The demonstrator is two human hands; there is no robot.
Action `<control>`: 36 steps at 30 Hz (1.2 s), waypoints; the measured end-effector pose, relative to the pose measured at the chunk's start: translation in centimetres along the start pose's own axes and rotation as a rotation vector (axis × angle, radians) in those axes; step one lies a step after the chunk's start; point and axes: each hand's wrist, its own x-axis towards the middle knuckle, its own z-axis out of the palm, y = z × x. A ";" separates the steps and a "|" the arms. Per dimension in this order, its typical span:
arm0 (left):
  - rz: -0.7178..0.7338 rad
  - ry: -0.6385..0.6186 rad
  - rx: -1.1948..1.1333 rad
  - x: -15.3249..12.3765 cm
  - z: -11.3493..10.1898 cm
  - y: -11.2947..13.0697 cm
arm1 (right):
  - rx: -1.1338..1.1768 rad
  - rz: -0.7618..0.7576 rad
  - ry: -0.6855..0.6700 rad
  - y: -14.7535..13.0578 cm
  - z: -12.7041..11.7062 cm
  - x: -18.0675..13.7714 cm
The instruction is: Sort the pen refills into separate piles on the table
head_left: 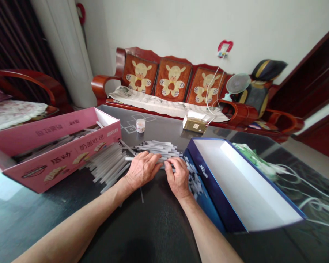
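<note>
White and slim, a tube (pixel 129 159) is lying crosswise at the left hand (pixel 144 168), its end poking out past the knuckles, above the dark tabletop (pixel 156 226). The left hand is curling its fingers down over the tube, pinching it from above. The right hand (pixel 178 176) is facing it, thumb and fingers bent close together near the tube's other end — whether they are gripping it, I cannot tell.

Just beyond the hands, a heap of pale tubes (pixel 157 146) is lying loosely stacked, while a slanting row of tubes (pixel 108 164) is spreading between the left hand and a pink box (pixel 71 157), which is holding more sticks inside. To the right, a dark blue box (pixel 216 193) is standing open, with small pale pieces (pixel 196 184) scattering along its near side. Farther back, a small cup (pixel 140 126) and a tissue box (pixel 194 125) are sitting well apart.
</note>
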 end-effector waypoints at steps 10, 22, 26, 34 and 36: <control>0.014 0.037 -0.003 0.4 -0.1 0.2 | 0.355 0.343 -0.052 -0.2 0.3 0.3; 0.007 0.006 0.053 0.6 -0.1 0.4 | 0.219 0.252 -0.046 -0.7 -0.2 0.6; 0.005 0.016 0.039 0.5 0.0 0.3 | 0.312 0.257 -0.063 -0.6 -0.1 0.6; 0.005 -0.003 0.044 0.5 0.0 0.3 | 0.198 0.273 -0.048 -0.5 -0.2 0.5; 0.013 -0.015 0.048 0.5 0.1 0.3 | 0.208 0.256 -0.061 -0.3 -0.1 0.5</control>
